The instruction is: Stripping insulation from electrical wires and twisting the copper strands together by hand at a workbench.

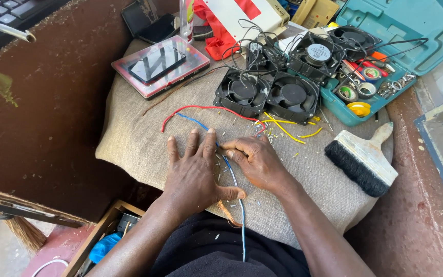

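- Two bare hands lay on the coarse beige burlap cloth [144, 143] while I watched through the head camera.
- My left hand [193, 172] rested palm down, fingers spread flat on the weave, its thumb stretched toward the right hand and lying over the thin blue insulated wire [234, 179].
- My right hand [255, 161] had its fingers curled together, the tips pressed onto that blue wire just beside the left hand's little finger; I could not tell whether they pinched it or only pinned it down.
- The blue wire ran from beyond the left fingertips, passed between the two hands, and trailed down past the left thumb over the dark clothing at the cloth's near edge.
- A thin red insulated wire [201, 107] arched just beyond the fingertips of both hands, apart from them.
- Short yellow wire offcuts [283, 128] lay just past the right knuckles, with tiny stripped scraps scattered around the fingers.
- Four black square cooling fans [290, 95] sat in a cluster well beyond the fingertips, their thin black leads tangled above them.
- A wide black-bristled brush with a pale wooden handle [362, 159] lay out to the right of the right hand, well apart.
- An open teal plastic tool case [416, 31] stood past the fans.
- A flat red-rimmed device with a dark glossy screen [160, 64] lay far beyond the left fingertips.
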